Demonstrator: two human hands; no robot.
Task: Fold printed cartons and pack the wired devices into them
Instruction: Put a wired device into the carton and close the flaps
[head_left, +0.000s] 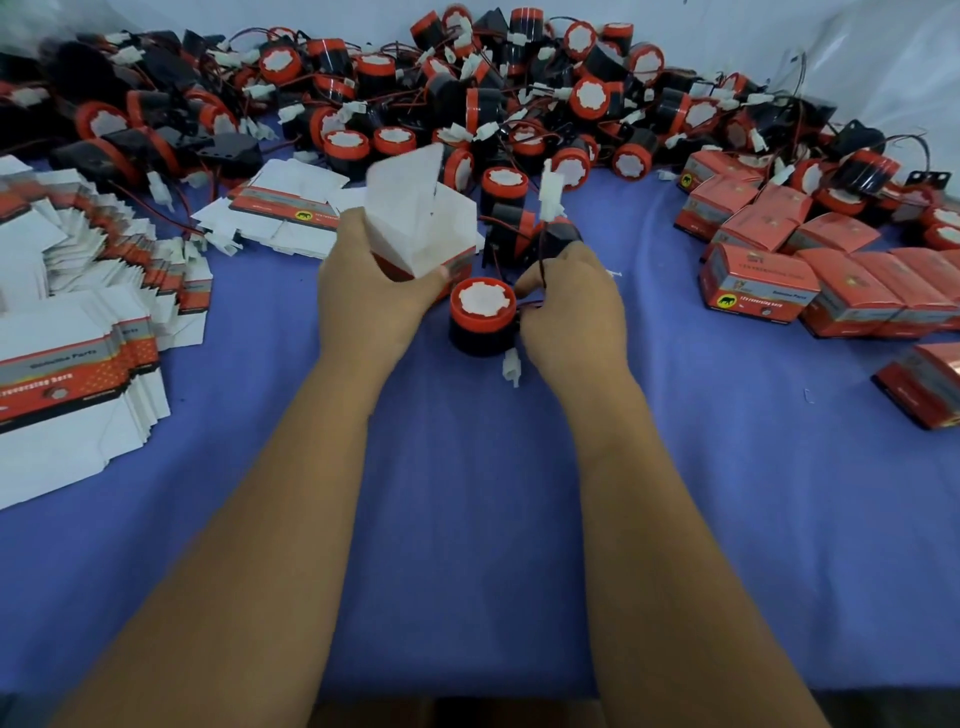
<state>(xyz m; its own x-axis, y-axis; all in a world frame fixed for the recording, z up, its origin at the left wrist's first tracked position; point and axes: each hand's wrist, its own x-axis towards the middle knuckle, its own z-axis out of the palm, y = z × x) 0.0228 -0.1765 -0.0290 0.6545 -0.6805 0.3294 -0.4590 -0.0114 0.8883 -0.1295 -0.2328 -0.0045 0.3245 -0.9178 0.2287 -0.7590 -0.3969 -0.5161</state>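
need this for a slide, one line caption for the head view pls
Left hand holds an opened carton while right hand gathers a horn's wire.

A single wide-angle view from the person's head looks forward and steeply down along both forearms at a blue table (467, 493). It sits close: the arms fill the lower frame, the hands reach mid-frame. A pale wall (857, 47) crosses the top edge, bowed by the lens.
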